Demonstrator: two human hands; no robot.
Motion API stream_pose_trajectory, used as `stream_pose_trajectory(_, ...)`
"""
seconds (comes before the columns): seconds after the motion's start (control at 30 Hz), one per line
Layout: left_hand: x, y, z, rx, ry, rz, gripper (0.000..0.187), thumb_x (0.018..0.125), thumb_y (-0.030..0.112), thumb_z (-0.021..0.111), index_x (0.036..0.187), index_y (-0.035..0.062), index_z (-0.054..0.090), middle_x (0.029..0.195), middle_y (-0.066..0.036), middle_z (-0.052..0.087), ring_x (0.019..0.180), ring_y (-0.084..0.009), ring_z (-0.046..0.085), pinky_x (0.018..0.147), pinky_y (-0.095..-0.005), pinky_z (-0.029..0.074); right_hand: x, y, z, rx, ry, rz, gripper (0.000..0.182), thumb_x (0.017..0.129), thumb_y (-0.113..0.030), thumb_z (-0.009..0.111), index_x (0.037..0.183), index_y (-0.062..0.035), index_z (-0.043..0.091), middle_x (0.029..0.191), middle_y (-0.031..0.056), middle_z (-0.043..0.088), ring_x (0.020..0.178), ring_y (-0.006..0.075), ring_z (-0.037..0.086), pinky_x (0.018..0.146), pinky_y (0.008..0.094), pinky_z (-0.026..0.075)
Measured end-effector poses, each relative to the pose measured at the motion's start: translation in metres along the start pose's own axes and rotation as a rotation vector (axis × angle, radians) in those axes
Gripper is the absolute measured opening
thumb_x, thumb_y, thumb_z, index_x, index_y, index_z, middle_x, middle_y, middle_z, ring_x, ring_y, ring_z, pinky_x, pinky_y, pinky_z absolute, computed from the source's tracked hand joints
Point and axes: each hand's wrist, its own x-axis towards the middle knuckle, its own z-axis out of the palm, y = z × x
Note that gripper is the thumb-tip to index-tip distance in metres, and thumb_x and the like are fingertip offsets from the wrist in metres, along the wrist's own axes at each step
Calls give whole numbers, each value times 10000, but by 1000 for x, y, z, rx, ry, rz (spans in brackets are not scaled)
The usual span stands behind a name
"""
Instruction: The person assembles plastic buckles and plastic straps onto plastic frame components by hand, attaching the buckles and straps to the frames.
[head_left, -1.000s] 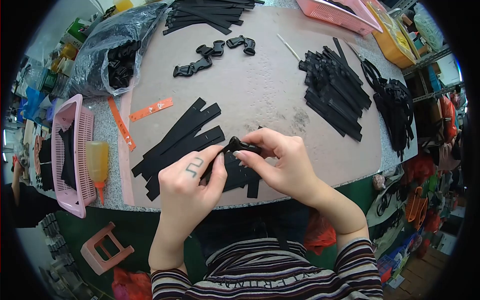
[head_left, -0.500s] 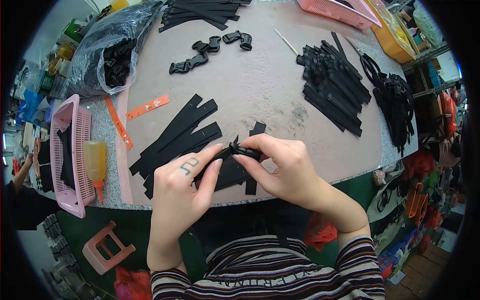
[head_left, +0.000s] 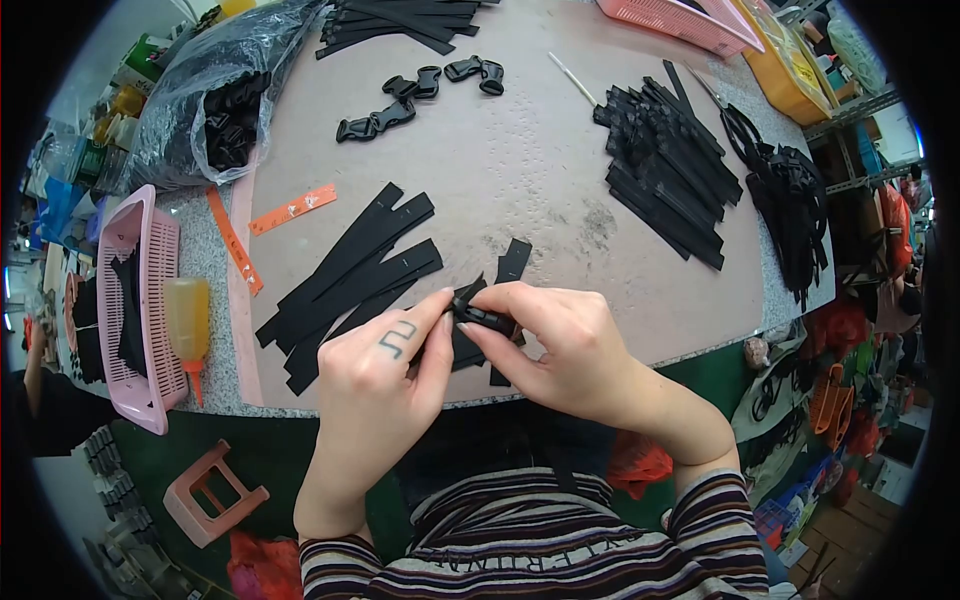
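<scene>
Close to the table's front edge, my two hands meet over a small black buckle and a black strap. My left hand is closed, pinching the strap between thumb and forefinger. In the fingers of my right hand is the black buckle, with a pointed strap end sticking up beside it. How far the strap passes through the buckle is hidden by my fingertips. Flat black straps lie fanned out just beyond my left hand, and another strap lies beyond the right.
Several black buckles lie farther back. A pile of straps and black scissors are at right. On the left are a plastic bag of buckles, orange strips, a glue bottle and a pink basket.
My left hand has moved slightly right and closer to my right hand. The strap end now stands up to the right, and the right fingers have shifted on the buckle.
</scene>
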Motion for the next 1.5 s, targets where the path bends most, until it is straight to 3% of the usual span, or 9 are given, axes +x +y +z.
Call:
stream_pose_trajectory(0.3, 0, -4, -5, -62, -82, 31, 238, 822, 6, 726, 1059, -5, 735, 726, -115, 702, 591, -158, 656, 552, -269, 479, 1, 0, -7, 6, -108, 12, 157, 875, -64, 685, 1003, 9, 632, 830, 179, 681, 722, 352, 684, 657, 421, 546)
stream_pose_trajectory(0.4, 8, -3, -20, -99, -177, -50, 282, 819, 47, 761, 1092, 3, 706, 773, -125, 691, 600, -233, 655, 543, -311, 500, 3, 0, -17, 123, -253, 64, 184, 896, -74, 664, 1052, 22, 638, 845, 189, 683, 739, 354, 682, 679, 425, 542)
stream_pose_trajectory(0.43, 11, 2, -30, -162, -262, -239, 323, 802, 71, 786, 1109, 19, 699, 817, -107, 710, 659, -230, 672, 549, -308, 495, 3, -1, -22, 186, -316, 99, 197, 904, -80, 659, 1070, 25, 640, 848, 190, 684, 742, 352, 681, 682, 423, 539)
stream_pose_trajectory(0.57, 15, -23, -31, -371, -420, -14, 247, 810, 85, 765, 1028, -21, 720, 708, -89, 690, 602, -122, 635, 560, -234, 447, 9, -2, -36, 437, -530, 201, 227, 930, -100, 644, 1125, 15, 643, 868, 183, 695, 756, 316, 693, 656, 367, 520)
stream_pose_trajectory(0.67, 19, -23, -42, -386, -599, -100, 212, 814, 76, 751, 987, -43, 722, 713, -92, 688, 601, -121, 635, 566, -230, 446, 6, -3, -37, 488, -515, 209, 231, 925, -92, 651, 1131, 12, 645, 873, 180, 700, 759, 309, 698, 654, 369, 525)
stream_pose_trajectory(0.77, 11, -18, -38, -389, -539, -174, 189, 825, 54, 739, 982, -48, 722, 706, -82, 683, 604, -95, 625, 556, -217, 436, 3, -8, -38, 323, -444, 216, 227, 918, -85, 662, 1123, 12, 649, 884, 183, 704, 754, 307, 696, 647, 361, 526)
stream_pose_trajectory(1.2, 5, -26, -34, -552, -507, -193, 187, 811, 38, 738, 975, -52, 737, 676, -59, 683, 578, -67, 618, 526, -200, 414, -2, -15, -39, 464, -447, 321, 202, 918, -92, 674, 1096, 4, 674, 849, 145, 718, 690, 229, 693, 617, 323, 517)
stream_pose_trajectory(1.3, 3, -21, -36, -552, -477, -123, 178, 795, 41, 742, 953, -42, 744, 662, -47, 681, 556, -55, 596, 504, -198, 389, -1, -13, -43, 514, -477, 298, 206, 918, -91, 673, 1104, -1, 677, 854, 136, 718, 706, 225, 694, 628, 326, 510)
stream_pose_trajectory(1.5, 2, -7, -40, -550, -462, -219, 165, 778, 74, 761, 914, -20, 753, 626, -6, 655, 504, -22, 494, 466, -199, 289, -4, -12, -43, 562, -500, 302, 203, 922, -76, 663, 1112, -7, 681, 848, 111, 713, 737, 211, 693, 636, 324, 488)
